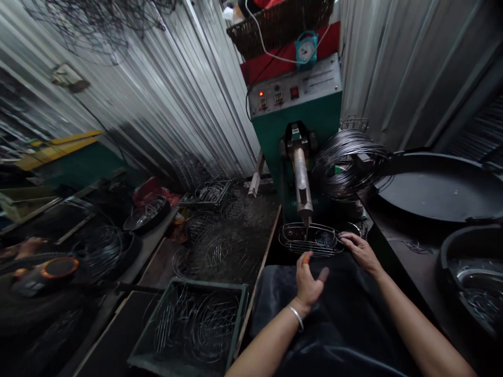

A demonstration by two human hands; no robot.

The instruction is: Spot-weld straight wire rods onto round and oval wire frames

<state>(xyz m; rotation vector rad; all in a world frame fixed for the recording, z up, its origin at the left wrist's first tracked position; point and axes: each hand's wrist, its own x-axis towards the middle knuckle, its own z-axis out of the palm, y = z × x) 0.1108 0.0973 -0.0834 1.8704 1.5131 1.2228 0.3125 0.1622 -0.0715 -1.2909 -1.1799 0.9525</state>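
An oval wire rack [310,246] is under the pointed tip of the welding machine's metal arm [302,186]. My right hand [361,254] has its thumb and fingers closed on the rack's right end. Just in front of the rack is my left hand [309,283], with a metal bangle on the wrist and orange wrapping on one finger. Its thumb stands apart from the fingers, and nothing shows in it. Dark cloth [334,324] lies beneath both hands. The green machine [267,136] has a lit red lamp on its panel.
A green crate [245,298] of wire pieces stands at left. Right are a wire coil [349,162], a large black pan [432,188] and a black tub [448,262] of metal parts. A turquoise clock [306,50] tops the machine. Another person's hand [29,246] shows far left.
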